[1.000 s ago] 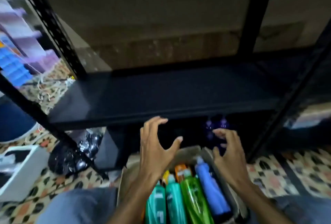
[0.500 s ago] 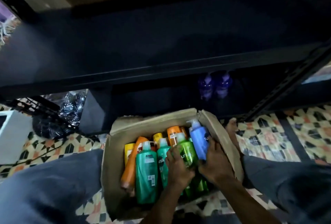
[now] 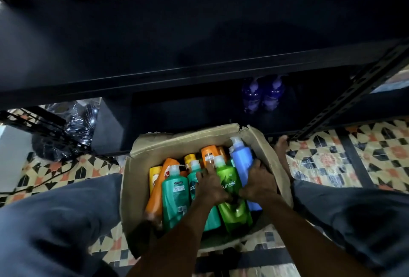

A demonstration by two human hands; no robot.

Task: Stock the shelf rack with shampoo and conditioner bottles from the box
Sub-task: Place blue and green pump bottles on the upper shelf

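Stocking appears barely begun: two purple bottles stand on the black metal rack, while the left hand grasps a green plastic bottle and the right hand a blue bottle in the crowded cardboard box.

We see teal pump bottles, orange bottles, a lime-green bottle and a blue bottle in a brown cardboard box; purple bottles on the black metal shelf rack; floor tiles patterned cream, black, orange.
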